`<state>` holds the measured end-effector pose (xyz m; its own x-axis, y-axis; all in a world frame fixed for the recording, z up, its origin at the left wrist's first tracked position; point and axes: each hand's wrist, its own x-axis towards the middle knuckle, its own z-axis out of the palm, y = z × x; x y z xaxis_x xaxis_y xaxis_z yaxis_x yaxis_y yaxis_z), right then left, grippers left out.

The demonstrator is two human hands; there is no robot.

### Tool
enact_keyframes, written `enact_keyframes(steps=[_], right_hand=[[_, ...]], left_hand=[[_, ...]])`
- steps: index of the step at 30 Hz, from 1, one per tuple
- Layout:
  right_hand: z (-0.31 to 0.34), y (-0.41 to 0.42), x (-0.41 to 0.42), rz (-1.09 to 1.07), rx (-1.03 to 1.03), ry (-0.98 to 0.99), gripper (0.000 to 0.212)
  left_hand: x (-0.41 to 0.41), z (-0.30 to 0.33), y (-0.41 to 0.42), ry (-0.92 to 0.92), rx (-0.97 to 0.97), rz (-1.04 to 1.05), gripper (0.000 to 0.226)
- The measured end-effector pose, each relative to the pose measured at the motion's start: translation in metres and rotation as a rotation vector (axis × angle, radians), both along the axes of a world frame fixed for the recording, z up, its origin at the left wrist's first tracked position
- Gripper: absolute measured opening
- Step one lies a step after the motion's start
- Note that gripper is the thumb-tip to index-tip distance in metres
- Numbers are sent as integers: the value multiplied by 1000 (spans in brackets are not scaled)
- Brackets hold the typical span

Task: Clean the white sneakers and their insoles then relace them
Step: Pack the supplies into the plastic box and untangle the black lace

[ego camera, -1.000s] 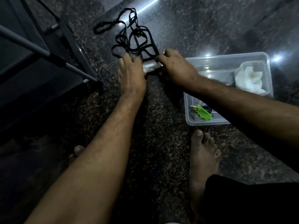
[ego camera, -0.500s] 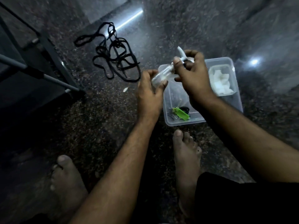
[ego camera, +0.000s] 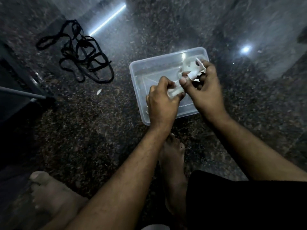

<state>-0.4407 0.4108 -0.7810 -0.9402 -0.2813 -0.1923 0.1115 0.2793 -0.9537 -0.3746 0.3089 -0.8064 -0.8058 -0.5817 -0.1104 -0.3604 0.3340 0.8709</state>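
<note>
Over a clear plastic tub [ego camera: 141, 70] on the dark stone floor, my left hand [ego camera: 162, 102] grips the body of a small clear plastic bottle [ego camera: 176, 92]. My right hand [ego camera: 205, 90] pinches the bottle's white top end [ego camera: 193, 74] between thumb and fingers. Black shoelaces [ego camera: 83, 52] lie in a loose tangle on the floor at the upper left. My hands hide most of the tub's contents. No sneakers or insoles are in view.
A dark metal frame with a grey bar [ego camera: 21, 93] stands at the left edge. My bare feet [ego camera: 172, 165] rest on the floor just below the tub. A small pale scrap [ego camera: 99, 91] lies between laces and tub. Speckled floor extends to the right.
Both hands lifted the small bottle from the floor beside the laces and brought it over the tub. The view shifted, so the tub now sits under my hands.
</note>
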Motion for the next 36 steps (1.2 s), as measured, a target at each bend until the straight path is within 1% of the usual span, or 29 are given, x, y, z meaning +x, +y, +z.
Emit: enact_keyframes(steps=[1,3,5,7,9,13,16,19,21,25,29,36], right_hand=[[-3,5,5,19,50,50,61],[-6,20,10,12,185,164,68],[-8,34,9,-12,266,237,69],[-10,46,4,-24,319,251,69],[-15,56,0,-22,365,253,69],[-26,67,-2,20,458,246,74],[-29,67,-1,48,458,270,86],[-27,67,-1,35,437,343,97],[-21,65,-1,8,446,398,94],[0,56,-1,15,446,516,79],[14,45,2,108,565,638,67],[15,17,5,129,524,623,57]], left_hand=[[-2,-1,4,-1,21,-28,30],[-5,-5,11,-30,16,-133,29],[-7,-7,17,-85,-25,-243,40],[-9,-7,20,-118,-24,-291,49],[-10,-6,22,-144,-6,-305,52],[-11,-4,24,-166,-7,-326,52],[-11,-4,21,-176,-12,-301,50],[-10,-2,16,-171,-16,-264,48],[-9,1,12,-160,-30,-252,46],[-6,9,8,-136,-32,-239,44],[1,17,9,-124,-34,-248,43],[15,22,-8,-112,-47,-189,44]])
